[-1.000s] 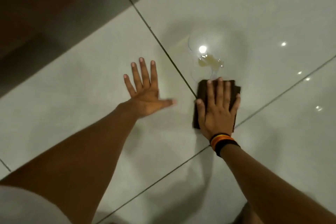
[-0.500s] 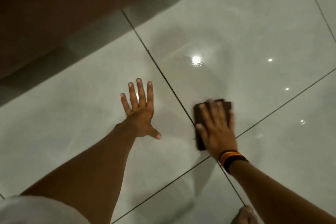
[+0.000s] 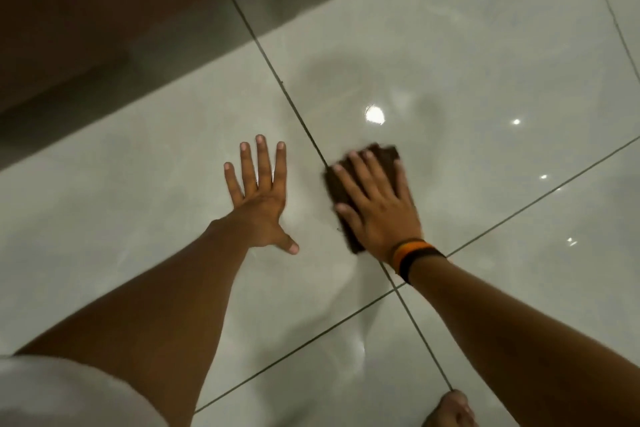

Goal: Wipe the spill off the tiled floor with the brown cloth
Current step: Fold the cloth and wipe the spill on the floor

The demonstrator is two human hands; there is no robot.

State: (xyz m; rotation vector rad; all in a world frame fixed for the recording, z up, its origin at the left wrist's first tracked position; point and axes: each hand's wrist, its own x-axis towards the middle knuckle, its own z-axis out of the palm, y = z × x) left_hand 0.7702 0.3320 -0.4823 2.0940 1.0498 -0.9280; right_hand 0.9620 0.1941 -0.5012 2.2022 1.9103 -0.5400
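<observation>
Head view: cloth (image 3: 388, 153) is pinned flat on the tile (image 3: 485, 45) beside the grout line under the spread right hand (image 3: 379, 208); left hand (image 3: 261, 199) is splayed, empty; soft, limp, best pressed palm-down.

Your arms are bare to the shoulder. Your right wrist wears a striped band (image 3: 414, 255) of orange, yellow and black, and a white sleeve (image 3: 62, 395) edges your left shoulder.

— That cloth (image 3: 388, 158), what colour? 
— Dark brown. The floor tiles (image 3: 467, 45) are glossy pale grey with thin dark grout lines. 
— And the wristband (image 3: 412, 253)? 
— Orange and black stripes. White sleeve (image 3: 52, 392) lower left.
</observation>
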